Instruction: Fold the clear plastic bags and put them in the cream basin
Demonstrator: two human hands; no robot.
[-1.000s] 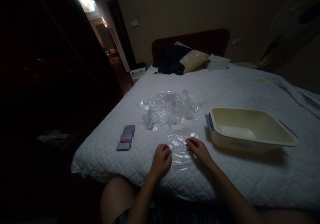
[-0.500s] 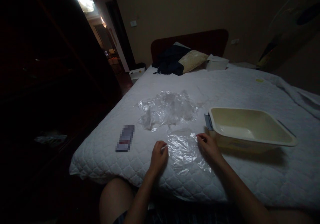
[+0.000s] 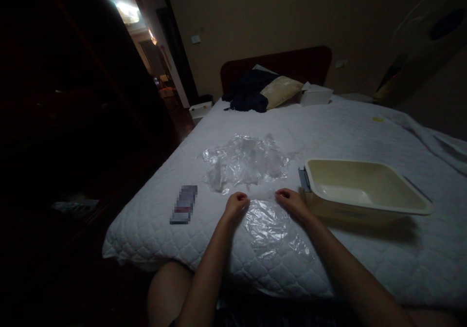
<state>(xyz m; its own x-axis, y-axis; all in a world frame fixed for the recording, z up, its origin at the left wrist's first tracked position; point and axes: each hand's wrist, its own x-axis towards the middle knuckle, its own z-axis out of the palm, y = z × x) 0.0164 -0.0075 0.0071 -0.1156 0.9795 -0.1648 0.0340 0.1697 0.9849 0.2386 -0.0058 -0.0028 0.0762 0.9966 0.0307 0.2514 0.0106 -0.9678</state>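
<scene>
Quilted bed, cream tub on its right, crumpled plastic mid-bed, clear film spread near the front edge, left hand and right hand, fingers pinching the film's far edge.

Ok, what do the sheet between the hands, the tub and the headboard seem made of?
Sheet: thin plastic film, see-through with glossy creases. Tub: smooth plastic, probably, from its soft sheen and rounded rim. Headboard: perhaps wood, from its dark reddish tone; too dim to judge the finish.
</scene>
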